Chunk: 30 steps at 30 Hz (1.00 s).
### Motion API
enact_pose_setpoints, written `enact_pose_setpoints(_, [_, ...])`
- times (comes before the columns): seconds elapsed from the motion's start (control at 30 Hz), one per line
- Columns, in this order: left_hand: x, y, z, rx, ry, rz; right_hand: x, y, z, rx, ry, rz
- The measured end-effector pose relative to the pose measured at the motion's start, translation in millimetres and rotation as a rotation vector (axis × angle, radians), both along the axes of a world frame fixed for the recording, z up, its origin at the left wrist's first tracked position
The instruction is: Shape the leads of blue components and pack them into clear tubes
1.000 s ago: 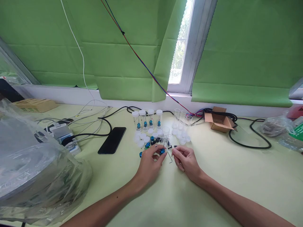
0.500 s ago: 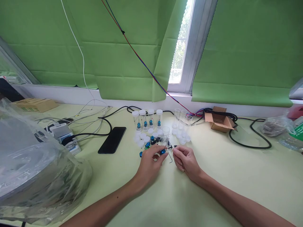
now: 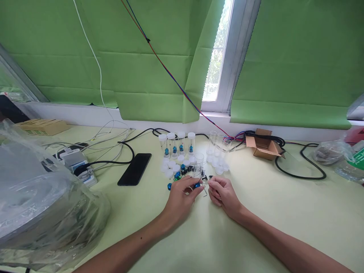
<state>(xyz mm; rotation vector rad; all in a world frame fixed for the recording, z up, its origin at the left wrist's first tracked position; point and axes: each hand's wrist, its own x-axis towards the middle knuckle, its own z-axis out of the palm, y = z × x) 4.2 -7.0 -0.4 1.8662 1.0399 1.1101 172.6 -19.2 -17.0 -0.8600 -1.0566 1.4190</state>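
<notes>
My left hand (image 3: 182,193) pinches a small blue metal part (image 3: 196,185) between thumb and fingertips. My right hand (image 3: 223,191), fingers closed, grips a thin metal rod (image 3: 205,184) that reaches left toward the blue part; whether they touch is too small to tell. Beneath, between the hands, lies an L-shaped hex key (image 3: 205,192). Just behind my fingers stands an open clear tube (image 3: 199,160). Loose black pieces (image 3: 187,170) and another blue part (image 3: 169,186) lie close to my left hand.
Several capped clear tubes (image 3: 191,146) with blue parts inside stand at the back. White caps (image 3: 169,171) lie before them. Uncapped tubes (image 3: 226,148) stand to the right, near a cardboard box (image 3: 263,149). A phone (image 3: 134,169), power strip (image 3: 85,172) and plastic-wrapped spool (image 3: 51,212) are left.
Both hands keep their grips and have shifted only very slightly. The blue part in my left hand sits a little further right and lower.
</notes>
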Motion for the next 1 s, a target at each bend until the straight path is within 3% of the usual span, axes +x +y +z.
enact_pose_setpoints(1.0, [-0.8, 0.4, 6.4, -0.075, -0.064, 0.05, -2.0, 1.9, -1.6, 0.073, -0.019, -0.067])
